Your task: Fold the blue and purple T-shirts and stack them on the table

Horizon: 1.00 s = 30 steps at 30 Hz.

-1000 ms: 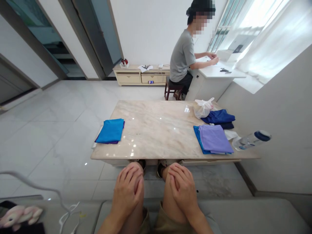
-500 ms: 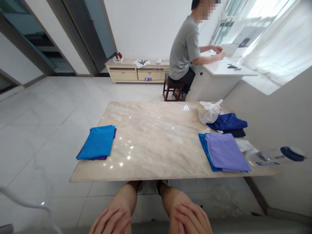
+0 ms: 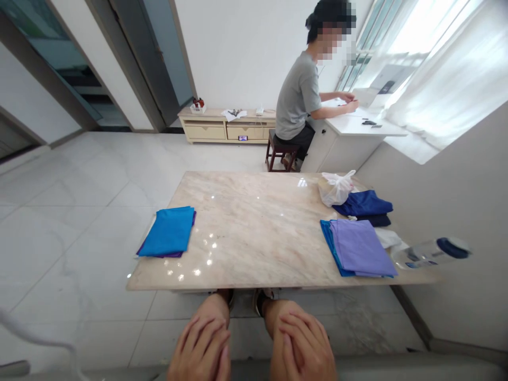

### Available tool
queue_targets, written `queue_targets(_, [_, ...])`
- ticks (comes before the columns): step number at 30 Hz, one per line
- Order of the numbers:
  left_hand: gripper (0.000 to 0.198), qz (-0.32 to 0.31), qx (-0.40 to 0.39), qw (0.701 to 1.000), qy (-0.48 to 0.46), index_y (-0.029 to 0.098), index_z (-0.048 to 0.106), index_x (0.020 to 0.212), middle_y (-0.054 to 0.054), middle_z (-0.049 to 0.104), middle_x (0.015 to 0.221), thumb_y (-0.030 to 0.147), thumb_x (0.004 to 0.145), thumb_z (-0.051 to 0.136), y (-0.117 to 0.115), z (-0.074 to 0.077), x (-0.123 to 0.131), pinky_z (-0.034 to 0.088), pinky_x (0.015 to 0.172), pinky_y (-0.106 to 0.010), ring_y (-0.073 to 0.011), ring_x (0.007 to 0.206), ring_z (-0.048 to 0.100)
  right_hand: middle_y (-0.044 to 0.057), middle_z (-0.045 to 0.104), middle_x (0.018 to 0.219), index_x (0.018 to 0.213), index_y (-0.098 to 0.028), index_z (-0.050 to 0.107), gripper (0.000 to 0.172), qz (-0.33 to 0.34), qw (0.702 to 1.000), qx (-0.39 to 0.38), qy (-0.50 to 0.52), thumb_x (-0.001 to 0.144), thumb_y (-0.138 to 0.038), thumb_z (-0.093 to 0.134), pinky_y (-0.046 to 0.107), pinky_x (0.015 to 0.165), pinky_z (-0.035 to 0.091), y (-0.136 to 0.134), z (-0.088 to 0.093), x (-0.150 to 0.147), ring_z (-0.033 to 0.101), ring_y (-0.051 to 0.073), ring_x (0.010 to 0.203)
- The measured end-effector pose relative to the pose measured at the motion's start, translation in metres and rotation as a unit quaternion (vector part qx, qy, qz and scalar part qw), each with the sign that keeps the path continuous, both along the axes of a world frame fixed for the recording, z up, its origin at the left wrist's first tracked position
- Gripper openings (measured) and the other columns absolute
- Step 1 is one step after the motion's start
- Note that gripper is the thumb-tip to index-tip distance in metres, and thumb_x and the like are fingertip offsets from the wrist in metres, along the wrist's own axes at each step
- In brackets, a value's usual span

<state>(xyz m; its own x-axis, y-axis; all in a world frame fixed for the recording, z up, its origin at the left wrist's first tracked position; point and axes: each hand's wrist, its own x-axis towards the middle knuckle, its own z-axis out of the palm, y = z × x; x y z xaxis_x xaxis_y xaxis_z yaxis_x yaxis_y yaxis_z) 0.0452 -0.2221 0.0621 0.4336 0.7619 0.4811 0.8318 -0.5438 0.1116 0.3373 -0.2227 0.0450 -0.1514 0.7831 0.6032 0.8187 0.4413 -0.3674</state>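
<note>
Resting on bare knees (image 3: 216, 309), left hand (image 3: 202, 349) and right hand (image 3: 304, 346), each grip slack, empty; lilac cloth (image 3: 361, 246) folded flat.

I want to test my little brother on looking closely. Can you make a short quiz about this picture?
1. True or false: the left hand and right hand rest on the person's knees, holding nothing.
2. Which lies on the right side of the table? A) purple cloth B) red book C) banana
3. What clear thing with a dark blue cap is at the table's right edge?
Key: 1 true; 2 A; 3 a bottle.
</note>
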Motion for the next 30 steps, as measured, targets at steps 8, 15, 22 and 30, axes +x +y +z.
queue_targets(8, [0.026, 0.083, -0.051, 0.992, -0.075, 0.025, 0.079, 0.115, -0.008, 0.081, 0.124, 0.018, 0.104, 0.056, -0.022, 0.016, 0.032, 0.049, 0.118, -0.054, -0.0298, 0.125, 0.069, 0.006, 0.083, 0.118, 0.113, -0.025, 0.078, 0.025, -0.028, 0.996, -0.054, 0.061, 0.105, -0.015, 0.057, 0.049, 0.110, 0.052, -0.020, 0.013, -0.019, 0.072, 0.026, 0.122])
queue_targets(15, [0.025, 0.064, -0.077, 0.992, -0.081, 0.025, 0.078, 0.119, -0.008, 0.079, 0.133, 0.023, 0.107, 0.056, -0.027, 0.014, 0.016, 0.045, 0.122, -0.056, -0.0312, 0.133, 0.066, 0.008, 0.083, 0.119, 0.111, -0.023, 0.081, 0.027, -0.008, 0.993, -0.076, 0.085, 0.107, -0.018, 0.055, 0.051, 0.113, 0.050, -0.026, 0.016, -0.006, 0.070, 0.027, 0.125])
queue_targets(22, [0.026, 0.060, -0.073, 0.991, -0.095, 0.023, 0.078, 0.121, -0.008, 0.078, 0.135, 0.024, 0.109, 0.054, -0.026, 0.009, 0.008, 0.045, 0.122, -0.056, -0.0317, 0.134, 0.064, 0.009, 0.083, 0.123, 0.114, -0.023, 0.080, 0.028, -0.011, 0.995, -0.056, 0.079, 0.107, -0.018, 0.053, 0.053, 0.118, 0.048, -0.030, 0.014, -0.004, 0.069, 0.027, 0.128])
queue_targets(30, [0.029, 0.057, -0.092, 0.989, -0.105, 0.025, 0.078, 0.124, -0.009, 0.077, 0.137, 0.021, 0.106, 0.056, -0.038, 0.016, 0.019, 0.046, 0.126, -0.056, -0.0295, 0.139, 0.063, 0.008, 0.082, 0.126, 0.118, -0.025, 0.079, 0.025, 0.015, 0.998, -0.011, 0.060, 0.106, -0.019, 0.058, 0.052, 0.115, 0.051, -0.032, 0.010, -0.013, 0.069, 0.028, 0.129])
